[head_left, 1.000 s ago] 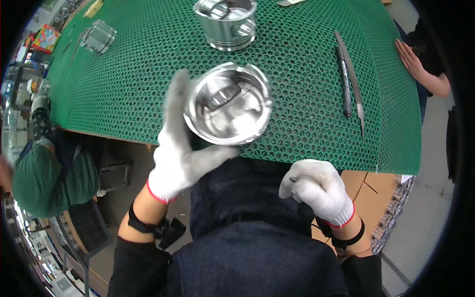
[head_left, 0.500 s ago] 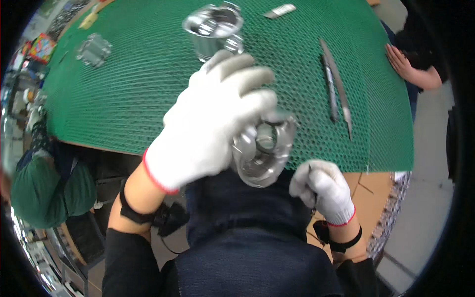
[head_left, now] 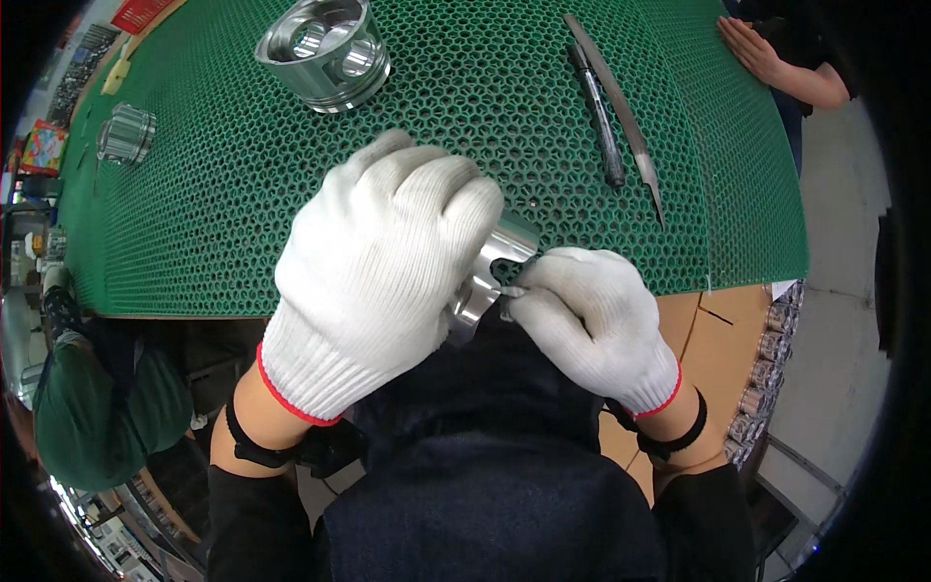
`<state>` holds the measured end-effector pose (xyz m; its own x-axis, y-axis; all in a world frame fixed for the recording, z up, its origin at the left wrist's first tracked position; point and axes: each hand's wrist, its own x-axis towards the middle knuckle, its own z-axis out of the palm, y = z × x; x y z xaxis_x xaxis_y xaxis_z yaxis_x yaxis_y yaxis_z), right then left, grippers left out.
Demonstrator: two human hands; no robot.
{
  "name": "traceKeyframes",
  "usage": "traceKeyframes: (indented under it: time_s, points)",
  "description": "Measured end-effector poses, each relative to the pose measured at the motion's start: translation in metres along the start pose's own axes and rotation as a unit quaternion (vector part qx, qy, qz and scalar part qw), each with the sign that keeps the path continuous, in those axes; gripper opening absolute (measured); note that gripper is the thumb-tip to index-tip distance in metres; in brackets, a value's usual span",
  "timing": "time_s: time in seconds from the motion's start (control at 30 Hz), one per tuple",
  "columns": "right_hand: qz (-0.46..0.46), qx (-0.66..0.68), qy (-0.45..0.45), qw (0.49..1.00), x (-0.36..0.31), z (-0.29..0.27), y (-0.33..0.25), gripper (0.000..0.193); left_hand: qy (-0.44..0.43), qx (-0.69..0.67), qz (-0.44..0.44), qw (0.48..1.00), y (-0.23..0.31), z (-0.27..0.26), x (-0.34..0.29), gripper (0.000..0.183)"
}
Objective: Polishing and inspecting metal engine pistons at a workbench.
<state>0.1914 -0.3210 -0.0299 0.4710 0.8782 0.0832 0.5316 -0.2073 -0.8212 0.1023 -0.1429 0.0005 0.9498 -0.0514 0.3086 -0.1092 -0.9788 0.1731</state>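
Observation:
My left hand [head_left: 383, 252], in a white knit glove with a red cuff, is wrapped round a shiny metal piston [head_left: 514, 238] at the near edge of the green mat. The glove covers most of the piston, and its side with a round pin hole faces right. My right hand [head_left: 587, 320], gloved the same way, is closed in a pinch on a small thin metal tool [head_left: 511, 291]. The tool's tip meets the piston at the rim of the hole. The rest of the tool is hidden in the fingers.
A larger-looking piston [head_left: 325, 63] stands open end up beyond my left hand; another piston [head_left: 126, 134] sits far left. A flat file [head_left: 621, 102] and a dark marker pen [head_left: 601, 121] lie right of centre. Co-workers: a hand [head_left: 752, 48] far right, a green sleeve [head_left: 107, 407] left.
My right hand has come up and left to the piston, bringing the small tool against it. My left hand has turned the piston, so its side now shows instead of its open end.

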Motion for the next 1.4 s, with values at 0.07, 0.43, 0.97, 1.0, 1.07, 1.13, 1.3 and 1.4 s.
traceKeyframes:
  time_s: [0.07,0.43,0.97,1.0,1.07,1.13,1.3,1.4]
  points:
    - [-0.018,-0.009,0.038,0.999,-0.002,0.003,0.004,0.016,-0.043,-0.006,-0.018,0.999,0.0,-0.001,0.008,0.039]
    - [-0.089,-0.285,0.004,0.954,0.003,-0.007,-0.003,0.024,-0.262,0.073,-0.027,0.962,-0.022,-0.002,0.075,0.034]
    - [-0.04,-0.344,0.119,0.93,0.003,-0.002,0.042,0.005,0.072,-0.006,-0.157,0.985,-0.083,-0.011,-0.102,0.068]
    - [-0.044,-0.358,0.124,0.924,0.001,-0.001,0.043,0.005,-0.02,0.031,-0.209,0.977,-0.067,-0.026,-0.108,0.068]
    - [-0.056,-0.345,0.131,0.928,0.001,0.002,0.045,0.005,-0.092,-0.052,-0.168,0.98,-0.048,-0.049,-0.119,0.068]
    - [-0.076,-0.336,0.136,0.929,0.005,0.005,0.044,0.006,-0.029,-0.205,-0.008,0.978,-0.057,-0.053,-0.126,0.054]
    - [-0.086,-0.349,0.158,0.92,0.001,0.006,0.046,0.006,-0.008,-0.027,0.069,0.997,-0.081,-0.032,-0.071,0.037]
    - [-0.072,-0.353,0.172,0.917,0.0,0.006,0.044,0.007,-0.044,-0.06,0.081,0.994,-0.097,-0.037,-0.061,0.03]
